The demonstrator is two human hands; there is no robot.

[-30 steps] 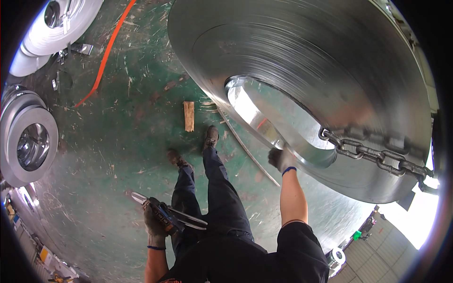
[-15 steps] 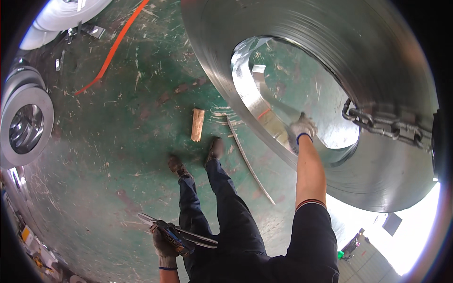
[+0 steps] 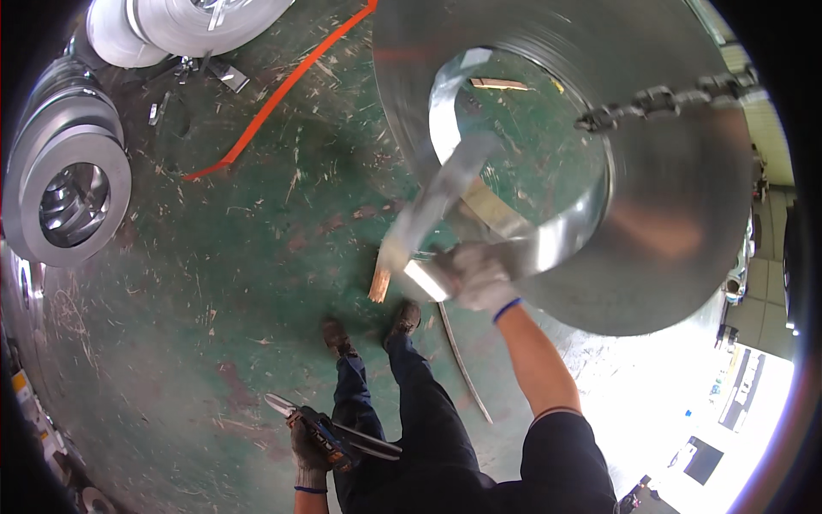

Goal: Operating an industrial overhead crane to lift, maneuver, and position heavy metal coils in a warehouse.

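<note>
The steel strip [image 3: 555, 247] curves out mid-steel coil [image 3: 676, 206], the right hand [image 3: 481, 278] clamped on it; left of that hand, its blurred length slants up-right. The farther left hand [image 3: 309, 447] grips a metal-tipped tool [image 3: 332, 439].

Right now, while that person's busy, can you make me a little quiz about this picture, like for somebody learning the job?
1. Which hand holds the dark tool?
2. True or false: the chain crosses the left side of the big metal coil.
3. Fill the gap: the right hand, at the blurred shiny strip, wears a ____.

Key:
1. The left hand.
2. False. The chain crosses the coil's right side.
3. Glove.
</note>
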